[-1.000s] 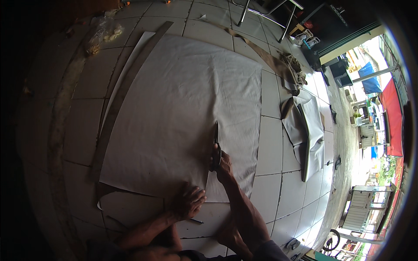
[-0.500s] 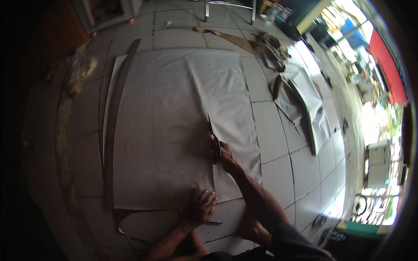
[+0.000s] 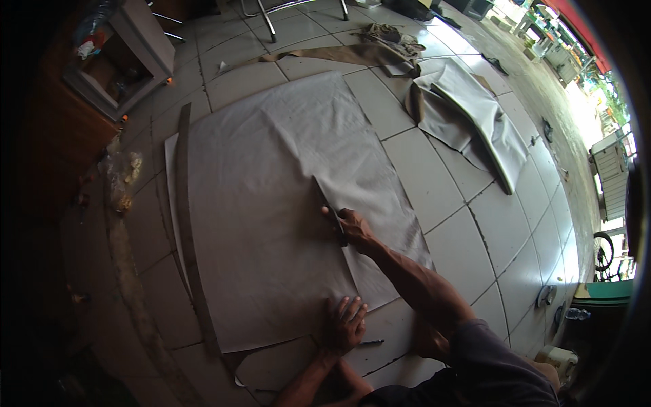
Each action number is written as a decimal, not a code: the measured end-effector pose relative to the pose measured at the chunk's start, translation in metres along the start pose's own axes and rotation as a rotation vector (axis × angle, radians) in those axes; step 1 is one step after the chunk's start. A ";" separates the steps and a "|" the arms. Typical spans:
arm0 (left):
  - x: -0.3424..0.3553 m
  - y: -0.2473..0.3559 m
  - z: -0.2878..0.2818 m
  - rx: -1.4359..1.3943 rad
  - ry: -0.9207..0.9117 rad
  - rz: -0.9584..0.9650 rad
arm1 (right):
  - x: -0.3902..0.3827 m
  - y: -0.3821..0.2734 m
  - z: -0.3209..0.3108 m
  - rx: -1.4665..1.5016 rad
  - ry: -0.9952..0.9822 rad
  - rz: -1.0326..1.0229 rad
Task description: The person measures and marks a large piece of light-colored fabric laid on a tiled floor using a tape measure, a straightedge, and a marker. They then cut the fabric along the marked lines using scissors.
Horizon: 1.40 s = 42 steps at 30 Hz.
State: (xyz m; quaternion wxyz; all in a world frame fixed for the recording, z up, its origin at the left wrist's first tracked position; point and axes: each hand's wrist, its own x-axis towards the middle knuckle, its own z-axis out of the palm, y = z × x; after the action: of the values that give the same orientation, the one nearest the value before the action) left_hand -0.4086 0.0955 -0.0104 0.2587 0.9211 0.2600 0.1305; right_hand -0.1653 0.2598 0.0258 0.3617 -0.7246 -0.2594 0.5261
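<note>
A large grey sheet of smooth cloth or leatherette [image 3: 258, 224] lies spread on the tiled floor. My right hand [image 3: 357, 230] grips dark-handled scissors [image 3: 321, 195], their blades pointing away from me at the sheet's middle. A cut runs from the scissors back to the sheet's near edge. Beyond the blades the material rises in a crease. Near that edge, beside the cut, my left hand [image 3: 348, 323] lies flat with its fingers stretched out, pressing the sheet. A dark pen-like tool [image 3: 372, 342] rests on the floor just right of my left hand.
A long dark strip [image 3: 184, 203] lies along the sheet's left side. Folded grey material [image 3: 475, 122] and a brown scrap [image 3: 332, 54] are on the tiles beyond. At far left stand a cabinet [image 3: 129, 68] and a plastic bag [image 3: 125, 173]; metal legs [image 3: 271, 27] stand at the back.
The view has turned, so the sheet appears tilted and shifted. My right hand still grips the scissors in the cut, and my left hand still lies near the edge.
</note>
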 end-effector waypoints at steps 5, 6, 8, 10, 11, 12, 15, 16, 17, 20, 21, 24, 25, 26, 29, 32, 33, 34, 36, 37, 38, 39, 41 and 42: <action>0.001 -0.002 0.000 0.021 0.004 0.002 | 0.006 -0.004 -0.001 -0.004 -0.009 -0.038; 0.001 -0.002 0.000 0.026 -0.002 0.002 | 0.009 -0.006 -0.001 0.003 -0.002 -0.045; 0.001 -0.001 0.000 0.033 -0.008 -0.001 | 0.014 -0.010 -0.001 0.055 -0.034 -0.107; 0.000 0.000 -0.002 0.040 -0.007 -0.006 | 0.017 -0.012 0.000 0.043 -0.036 -0.110; 0.000 0.000 -0.002 0.047 -0.014 0.000 | 0.018 -0.013 0.000 0.002 -0.021 -0.085; 0.000 0.000 -0.003 0.053 -0.015 0.003 | 0.019 -0.015 0.000 -0.038 0.000 -0.062; 0.001 0.000 -0.004 0.066 -0.001 0.012 | 0.021 -0.017 -0.001 -0.021 -0.009 -0.032; 0.001 -0.001 -0.004 0.066 -0.002 0.009 | 0.025 -0.019 -0.002 0.021 -0.018 -0.055; 0.001 -0.001 -0.004 0.061 -0.004 0.014 | 0.028 -0.021 -0.002 0.062 -0.043 -0.069; 0.001 -0.002 -0.004 0.049 -0.020 0.011 | 0.035 -0.021 0.000 0.092 -0.067 -0.122; 0.001 -0.001 -0.004 0.049 -0.015 0.012 | 0.038 -0.021 0.000 0.071 -0.036 -0.109; 0.001 -0.002 -0.004 0.043 -0.018 0.014 | 0.046 -0.017 0.005 0.019 0.035 -0.103; 0.001 -0.001 -0.005 0.038 -0.025 0.008 | 0.049 -0.016 0.005 0.062 0.034 -0.105; 0.001 -0.001 -0.004 0.041 -0.026 0.015 | 0.054 -0.017 0.006 0.097 0.006 -0.103; 0.001 -0.001 -0.004 0.042 -0.032 0.013 | 0.067 -0.022 0.006 0.187 -0.062 -0.121; 0.000 -0.001 -0.005 0.040 -0.032 0.010 | 0.070 -0.026 0.007 0.140 -0.038 -0.112; 0.000 -0.001 -0.005 0.038 -0.029 0.009 | 0.070 -0.027 0.006 0.089 -0.014 -0.096; 0.001 -0.001 -0.005 0.041 -0.040 0.002 | 0.071 -0.028 0.006 0.104 -0.009 -0.091; 0.001 -0.002 -0.006 0.050 -0.024 0.015 | 0.073 -0.032 0.005 0.103 -0.029 -0.049; 0.001 -0.002 -0.006 0.055 -0.021 0.014 | 0.076 -0.034 0.004 0.136 -0.035 -0.064; 0.002 -0.002 -0.006 0.054 -0.023 0.016 | 0.080 -0.036 0.002 0.158 -0.072 -0.070; 0.002 -0.002 -0.006 0.051 -0.021 0.013 | 0.084 -0.038 0.001 0.180 -0.110 -0.075; 0.003 -0.001 -0.007 0.045 -0.021 0.008 | 0.091 -0.039 0.001 0.171 -0.118 -0.091; 0.003 -0.002 -0.008 0.043 -0.019 0.009 | 0.094 -0.039 0.002 0.162 -0.114 -0.108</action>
State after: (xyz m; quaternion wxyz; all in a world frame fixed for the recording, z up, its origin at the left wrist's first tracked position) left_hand -0.4100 0.1017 -0.0041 0.2407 0.9287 0.2563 0.1175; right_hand -0.1380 0.3546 0.0027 0.4316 -0.6468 -0.2747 0.5656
